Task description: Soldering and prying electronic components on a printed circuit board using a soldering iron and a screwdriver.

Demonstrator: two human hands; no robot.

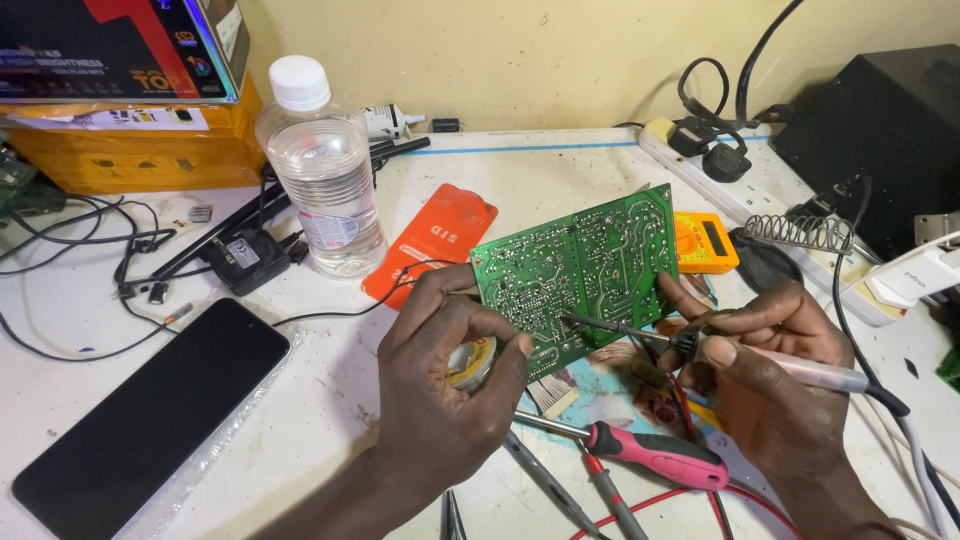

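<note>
A green circuit board (580,265) is propped up, solder side facing me, in the middle of the white bench. My left hand (440,390) grips its lower left edge and also holds a small spool of solder wire (470,362). My right hand (765,375) holds a soldering iron (700,350) like a pen, its tip touching the board's lower middle.
A clear plastic bottle (322,170) stands behind the board, beside an orange card (432,240). A dark phone (140,410) lies at the left. A pink-handled screwdriver (650,455), a yellow multimeter (705,242), a coiled iron stand (800,232), a power strip (745,185) and cables surround the work.
</note>
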